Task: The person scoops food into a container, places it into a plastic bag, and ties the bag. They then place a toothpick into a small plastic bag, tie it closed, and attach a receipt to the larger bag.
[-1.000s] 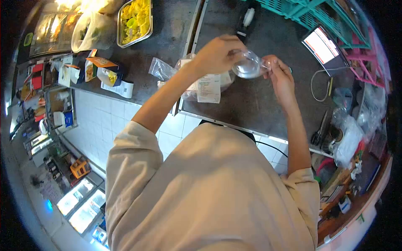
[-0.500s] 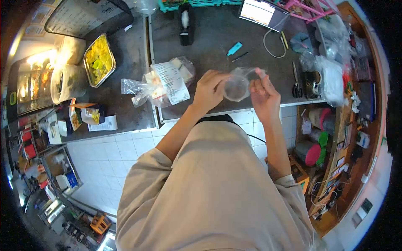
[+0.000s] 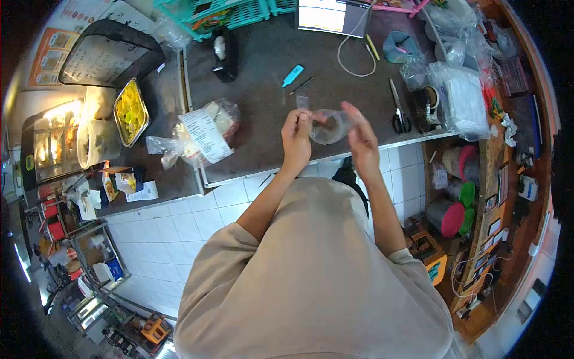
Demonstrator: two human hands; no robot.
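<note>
Between my hands, above the front of the dark table, is a clear round plastic thing (image 3: 330,136) with a ring-like rim; its exact kind I cannot make out. My left hand (image 3: 297,131) is closed, thumb and fingers pinched at its left side. A small clear flap (image 3: 302,102) shows just beyond those fingers. My right hand (image 3: 363,139) is beside the round thing's right edge, its fingers stretched out and slightly blurred. To the left lies a knotted clear bag (image 3: 224,117) of food with a printed receipt (image 3: 206,135) on it.
Beyond my hands lie a blue highlighter (image 3: 293,76), a pen (image 3: 302,85) and a black tape dispenser (image 3: 224,57). Scissors (image 3: 397,107) lie at right, near plastic bags (image 3: 457,99). A metal tray (image 3: 131,113) of yellow food stands left. A screen (image 3: 333,17) is at the back.
The view has shifted, so the table things appear further left. My left fingers have closed into a tighter pinch. My right fingers, curled before, are straighter.
</note>
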